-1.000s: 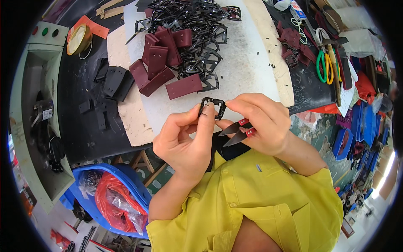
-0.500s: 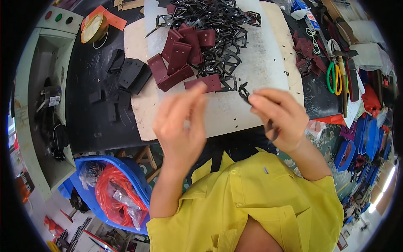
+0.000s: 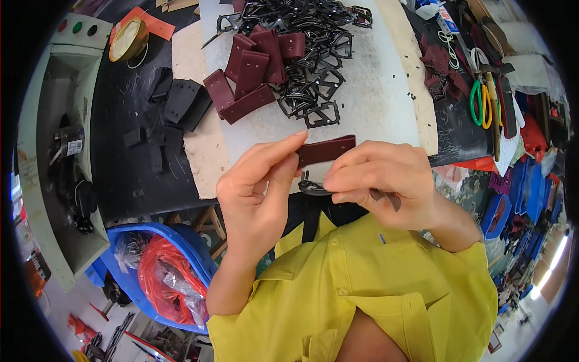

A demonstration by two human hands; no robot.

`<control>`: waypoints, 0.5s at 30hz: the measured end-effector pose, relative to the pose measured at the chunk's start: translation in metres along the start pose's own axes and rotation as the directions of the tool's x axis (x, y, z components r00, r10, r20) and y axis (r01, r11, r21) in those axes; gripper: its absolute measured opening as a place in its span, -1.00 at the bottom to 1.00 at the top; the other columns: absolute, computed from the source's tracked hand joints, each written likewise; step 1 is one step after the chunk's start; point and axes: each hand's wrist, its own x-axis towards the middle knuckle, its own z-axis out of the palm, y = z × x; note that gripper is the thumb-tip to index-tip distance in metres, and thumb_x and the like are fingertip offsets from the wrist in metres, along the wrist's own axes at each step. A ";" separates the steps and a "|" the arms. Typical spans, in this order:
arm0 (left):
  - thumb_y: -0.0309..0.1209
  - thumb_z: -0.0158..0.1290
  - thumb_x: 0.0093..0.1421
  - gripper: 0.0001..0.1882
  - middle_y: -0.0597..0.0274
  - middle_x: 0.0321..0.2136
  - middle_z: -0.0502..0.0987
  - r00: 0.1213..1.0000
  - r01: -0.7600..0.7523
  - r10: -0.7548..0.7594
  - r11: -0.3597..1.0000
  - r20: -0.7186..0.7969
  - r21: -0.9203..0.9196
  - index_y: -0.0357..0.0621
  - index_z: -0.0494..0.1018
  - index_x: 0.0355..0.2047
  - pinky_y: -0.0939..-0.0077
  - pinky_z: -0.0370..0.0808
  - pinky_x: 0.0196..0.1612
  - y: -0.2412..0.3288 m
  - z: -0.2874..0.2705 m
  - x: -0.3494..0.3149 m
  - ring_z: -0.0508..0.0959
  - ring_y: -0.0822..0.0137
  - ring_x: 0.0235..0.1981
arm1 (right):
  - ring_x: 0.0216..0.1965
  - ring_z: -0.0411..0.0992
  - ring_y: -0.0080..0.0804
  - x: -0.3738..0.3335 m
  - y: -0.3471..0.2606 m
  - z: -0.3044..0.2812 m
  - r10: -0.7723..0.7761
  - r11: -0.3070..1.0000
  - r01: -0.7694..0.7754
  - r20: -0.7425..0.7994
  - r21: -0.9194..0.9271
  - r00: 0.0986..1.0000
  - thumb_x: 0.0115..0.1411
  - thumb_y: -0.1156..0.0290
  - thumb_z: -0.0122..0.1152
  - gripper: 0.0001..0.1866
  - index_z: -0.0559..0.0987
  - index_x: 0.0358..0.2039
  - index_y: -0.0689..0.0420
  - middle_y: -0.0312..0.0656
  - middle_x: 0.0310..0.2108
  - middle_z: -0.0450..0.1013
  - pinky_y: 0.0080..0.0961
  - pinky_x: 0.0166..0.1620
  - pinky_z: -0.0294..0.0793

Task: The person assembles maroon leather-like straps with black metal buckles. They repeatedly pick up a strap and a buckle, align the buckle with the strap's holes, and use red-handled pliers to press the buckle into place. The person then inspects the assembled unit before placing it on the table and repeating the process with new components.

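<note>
Burgundy flat leather strap held over white flat sheet, one end pinched in left hand, thumb and fingers nearly together. Right hand likewise nearly closed: black curved metal buckle at fingertips, just below strap; dark pointed blades under fingers. Free room right of tangled black metal buckle heap; sheet's near edge partly hidden by hands. Counts: one strap, one buckle in hand; roughly six burgundy leather pieces on sheet; heap uncountable.

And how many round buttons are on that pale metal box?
3 on the metal box: red button on the left, green button in the middle, black button on the right. None looks hidden.
</note>
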 end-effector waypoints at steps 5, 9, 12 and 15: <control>-0.63 -0.04 0.17 -0.76 0.18 -0.36 0.51 0.976 0.195 -0.215 0.921 -0.024 -0.337 -0.43 0.43 -0.14 0.70 0.43 -0.27 0.011 0.006 -0.007 0.48 0.52 -0.38 | -0.59 0.43 -0.54 -0.005 0.007 0.001 0.120 0.986 -0.111 -0.060 0.124 0.991 0.04 0.58 0.23 -0.90 0.55 -0.38 0.23 -0.12 -0.46 0.49 -0.70 -0.56 0.35; -0.64 -0.03 0.16 -0.76 0.17 -0.36 0.51 0.977 0.187 -0.211 0.916 -0.030 -0.354 -0.43 0.43 -0.14 0.70 0.43 -0.27 0.017 0.010 -0.012 0.48 0.52 -0.38 | -0.61 0.36 -0.66 -0.008 -0.005 -0.003 0.429 0.835 -0.402 0.013 0.375 0.903 0.11 0.52 0.16 -0.92 0.53 -0.36 0.22 -0.29 -0.50 0.47 -0.75 -0.56 0.30; -0.66 -0.04 0.16 -0.77 0.18 -0.38 0.51 0.983 0.152 -0.176 0.941 -0.052 -0.304 -0.42 0.45 -0.16 0.70 0.43 -0.28 0.017 0.012 -0.016 0.48 0.51 -0.38 | -0.64 0.30 -0.73 -0.007 -0.003 -0.001 0.424 0.832 -0.388 -0.005 0.397 0.905 0.15 0.47 0.13 -0.90 0.52 -0.35 0.22 -0.34 -0.53 0.43 -0.75 -0.59 0.26; -0.67 -0.04 0.15 -0.78 0.20 -0.40 0.50 0.986 0.123 -0.150 0.948 -0.075 -0.293 -0.41 0.46 -0.18 0.71 0.43 -0.29 0.015 0.015 -0.016 0.48 0.51 -0.39 | -0.66 0.28 -0.72 -0.007 -0.001 -0.001 0.474 0.790 -0.432 0.014 0.436 0.881 0.16 0.47 0.12 -0.90 0.52 -0.35 0.22 -0.34 -0.57 0.41 -0.74 -0.60 0.23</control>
